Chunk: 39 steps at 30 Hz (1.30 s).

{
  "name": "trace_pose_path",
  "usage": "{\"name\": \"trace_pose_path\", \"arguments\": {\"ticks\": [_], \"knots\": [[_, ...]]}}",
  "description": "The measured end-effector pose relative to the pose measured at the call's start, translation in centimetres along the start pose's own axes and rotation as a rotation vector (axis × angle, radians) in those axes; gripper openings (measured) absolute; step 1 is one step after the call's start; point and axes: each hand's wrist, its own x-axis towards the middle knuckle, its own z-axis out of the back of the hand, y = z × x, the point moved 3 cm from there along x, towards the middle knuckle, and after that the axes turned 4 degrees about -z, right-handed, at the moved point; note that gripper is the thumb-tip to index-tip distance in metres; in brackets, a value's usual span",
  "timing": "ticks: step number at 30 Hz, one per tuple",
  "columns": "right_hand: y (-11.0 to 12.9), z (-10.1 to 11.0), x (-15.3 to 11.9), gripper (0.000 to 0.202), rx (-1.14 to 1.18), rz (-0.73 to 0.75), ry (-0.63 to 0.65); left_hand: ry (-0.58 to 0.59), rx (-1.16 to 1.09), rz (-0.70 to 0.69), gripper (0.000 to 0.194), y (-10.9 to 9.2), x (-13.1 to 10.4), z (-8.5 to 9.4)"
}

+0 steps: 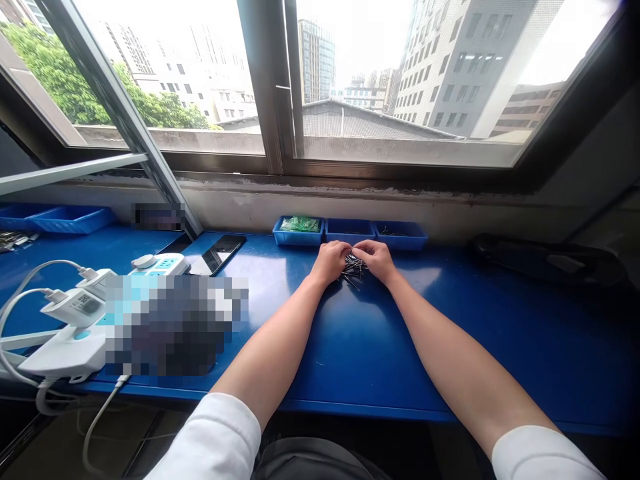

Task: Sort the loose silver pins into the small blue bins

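Observation:
Both my hands meet over a small pile of thin dark metal pieces, like screws or nails (pixel 354 269), on the blue tabletop (pixel 360 340). On the pile's left side is my left hand (pixel 331 260), its fingers curled inward and closed. My right hand (pixel 376 259) lies against the right side, thumb and fingers pinched together at the top of the pile. Whatever is between the fingertips is too small to name. Just behind the hands stand three joined blue bins: the left bin (pixel 283 238) holds green-tinted plastic bags (pixel 301 224), the right bin (pixel 417 244) a few dark small pieces.
To the left lie a white power strip (pixel 65 353) with plugged chargers and cables, a blurred-out object (pixel 175 327) and a phone (pixel 225 253). More blue trays (pixel 75 220) sit far left beside a metal frame post (pixel 165 180). A dark bag-like item (pixel 545 260) rests at right.

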Motion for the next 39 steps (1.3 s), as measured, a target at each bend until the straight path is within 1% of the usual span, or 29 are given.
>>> {"name": "trace_pose_path", "arguments": {"ticks": [2, 5, 8, 11, 14, 19, 24, 26, 28, 30, 31, 33, 35, 39], "knots": [[0.1, 0.1, 0.1, 0.024, 0.030, -0.018, 0.003, -0.008, -0.009, 0.003, 0.023, 0.0, 0.0, -0.1], [0.5, 0.5, 0.2, 0.022, -0.055, 0.011, -0.072, -0.056, 0.030, 0.066, 0.026, 0.3, 0.1, 0.1], [0.9, 0.8, 0.3, 0.027, -0.287, 0.064, -0.186, -0.115, 0.111, 0.196, 0.029, 1.0, 0.1, 0.3], [0.6, 0.7, 0.4, 0.042, -0.524, 0.058, -0.229, -0.094, 0.178, 0.293, 0.030, 1.4, 0.1, 0.4], [0.0, 0.6, 0.6, 0.051, -0.657, 0.046, -0.236, -0.036, 0.265, 0.362, 0.029, 1.6, 0.0, 0.4], [-0.7, 0.6, 0.8, 0.057, -0.759, 0.019, -0.219, 0.009, 0.320, 0.478, 0.029, 1.6, -0.2, 0.5], [-1.3, 0.4, 0.9, 0.068, -0.807, -0.030, -0.131, 0.074, 0.317, 0.466, 0.031, 1.6, -0.1, 0.4], [-1.2, 0.3, 0.8, 0.069, -0.803, -0.008, -0.144, 0.083, 0.318, 0.461, 0.032, 1.7, -0.1, 0.3], [-0.8, 0.4, 0.6, 0.064, -0.781, 0.047, -0.207, 0.082, 0.313, 0.454, 0.033, 1.8, 0.0, 0.3], [-0.3, 0.4, 0.3, 0.051, -0.741, 0.116, -0.244, 0.090, 0.300, 0.437, 0.035, 1.8, 0.0, 0.2], [-0.1, 0.4, 0.2, 0.042, -0.717, 0.147, -0.230, 0.104, 0.292, 0.425, 0.036, 1.8, 0.0, 0.1], [0.0, 0.2, -0.1, 0.024, -0.677, 0.171, -0.147, 0.151, 0.284, 0.389, 0.040, 1.5, 0.1, -0.1], [-0.2, 0.1, -0.2, 0.016, -0.663, 0.137, -0.081, 0.203, 0.293, 0.353, 0.046, 1.3, 0.0, -0.2], [-0.7, 0.2, -0.2, 0.015, -0.704, 0.035, -0.094, 0.243, 0.306, 0.308, 0.051, 0.9, -0.2, -0.3]]}}
